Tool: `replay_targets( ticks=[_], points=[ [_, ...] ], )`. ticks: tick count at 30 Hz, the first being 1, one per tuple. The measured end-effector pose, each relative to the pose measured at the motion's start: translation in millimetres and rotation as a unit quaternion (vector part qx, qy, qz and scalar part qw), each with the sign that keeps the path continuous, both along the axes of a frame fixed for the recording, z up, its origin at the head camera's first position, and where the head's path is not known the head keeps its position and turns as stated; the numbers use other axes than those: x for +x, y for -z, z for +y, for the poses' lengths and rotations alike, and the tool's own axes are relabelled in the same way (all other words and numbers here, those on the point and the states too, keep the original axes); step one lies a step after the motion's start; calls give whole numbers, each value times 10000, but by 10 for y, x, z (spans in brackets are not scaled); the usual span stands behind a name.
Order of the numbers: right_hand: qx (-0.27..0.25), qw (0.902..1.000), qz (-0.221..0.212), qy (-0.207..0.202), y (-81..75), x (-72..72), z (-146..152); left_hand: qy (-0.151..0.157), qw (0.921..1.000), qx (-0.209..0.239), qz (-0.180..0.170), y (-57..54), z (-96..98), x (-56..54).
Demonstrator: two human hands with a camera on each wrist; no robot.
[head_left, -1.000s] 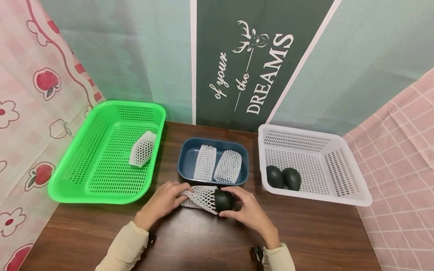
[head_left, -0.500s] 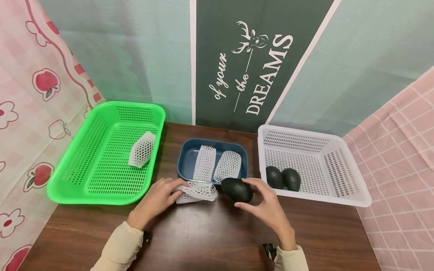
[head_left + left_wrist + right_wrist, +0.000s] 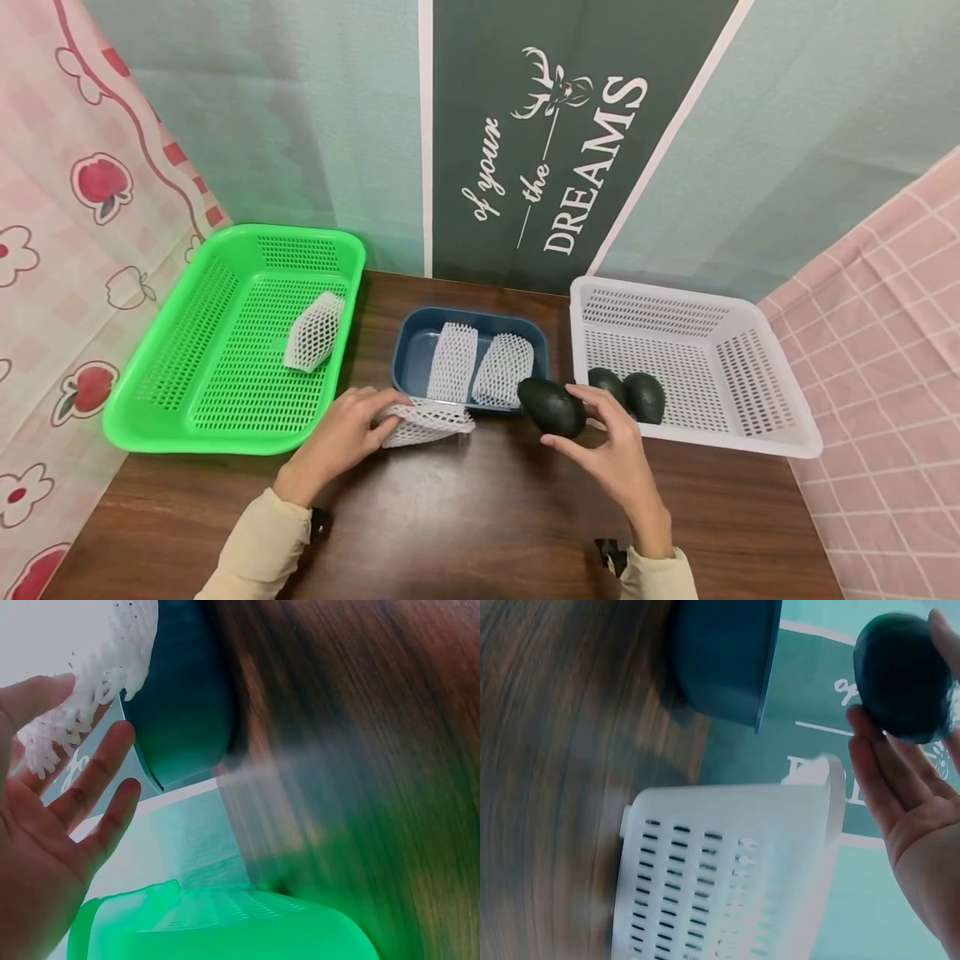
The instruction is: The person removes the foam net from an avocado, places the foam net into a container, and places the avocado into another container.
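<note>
In the head view my right hand (image 3: 618, 450) holds a dark green avocado (image 3: 553, 408) between thumb and fingers, in front of the blue tray's right corner. The right wrist view also shows the avocado (image 3: 904, 679) in that grasp. My left hand (image 3: 345, 433) pinches one end of a white foam net sleeve (image 3: 427, 422), whose other end hangs free before the tray. In the left wrist view, thumb and a finger grip the net sleeve (image 3: 97, 679) while two other fingers stand apart from it. Clear air separates avocado and sleeve.
Two more foam nets (image 3: 453, 362) lie in the blue tray (image 3: 401, 354). At left, a green basket (image 3: 142, 392) contains a net-covered piece (image 3: 315, 333). On the right, a white basket (image 3: 720, 440) contains two avocados (image 3: 645, 397). All stand on a brown wooden table (image 3: 465, 525).
The avocado came out of the foam net sleeve and moved right in my right hand, towards the white basket. My left hand shifted slightly left, still holding the sleeve, which now sags flatter.
</note>
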State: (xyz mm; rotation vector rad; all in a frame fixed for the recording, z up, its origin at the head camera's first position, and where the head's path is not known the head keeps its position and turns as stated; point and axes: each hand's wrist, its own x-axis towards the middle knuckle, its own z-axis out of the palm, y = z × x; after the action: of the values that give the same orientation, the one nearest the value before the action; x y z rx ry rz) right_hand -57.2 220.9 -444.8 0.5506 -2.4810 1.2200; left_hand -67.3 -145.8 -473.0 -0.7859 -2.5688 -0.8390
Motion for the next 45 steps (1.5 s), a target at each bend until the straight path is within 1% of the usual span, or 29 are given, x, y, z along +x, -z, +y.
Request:
replay_targets(
  ticks=[5,10,12,16,19,22,23,25,31,35,39,41,45],
  points=[
    [34,9990,199,403,-11,-31,110,29,9999,105,96,-25,-11,-8],
    [24,9958,400,826,3,-72,232,54,9993,238,277,-20,-20,-27],
    [17,9934,507,1033,14,-88,279,70,9988,313,371,-13,-19,-37],
    [14,9844,612,1648,38,-115,368,16,9972,485,564,-14,-5,-63],
    [-2,9750,550,2154,54,-147,436,-125,9963,576,618,-32,12,-80],
    [59,9654,441,2568,86,-181,512,-277,9957,602,645,-47,27,-95],
    [69,9633,429,2651,97,-191,537,-324,9955,604,660,-50,32,-100],
    [93,9597,418,2778,118,-206,582,-421,9948,625,685,-55,42,-112],
    [194,9501,67,3114,150,-236,704,-871,9906,718,768,-79,89,-142],
    [212,9396,-163,3413,166,-251,790,-1170,9875,801,684,-112,136,-159],
    [274,9308,-301,3633,172,-283,846,-1437,9837,896,599,-126,189,-186],
    [273,9268,-339,3731,176,-301,862,-1499,9823,944,603,-125,211,-206],
    [209,9178,-364,3948,190,-336,875,-1485,9812,1002,722,-121,249,-244]
  ],
)
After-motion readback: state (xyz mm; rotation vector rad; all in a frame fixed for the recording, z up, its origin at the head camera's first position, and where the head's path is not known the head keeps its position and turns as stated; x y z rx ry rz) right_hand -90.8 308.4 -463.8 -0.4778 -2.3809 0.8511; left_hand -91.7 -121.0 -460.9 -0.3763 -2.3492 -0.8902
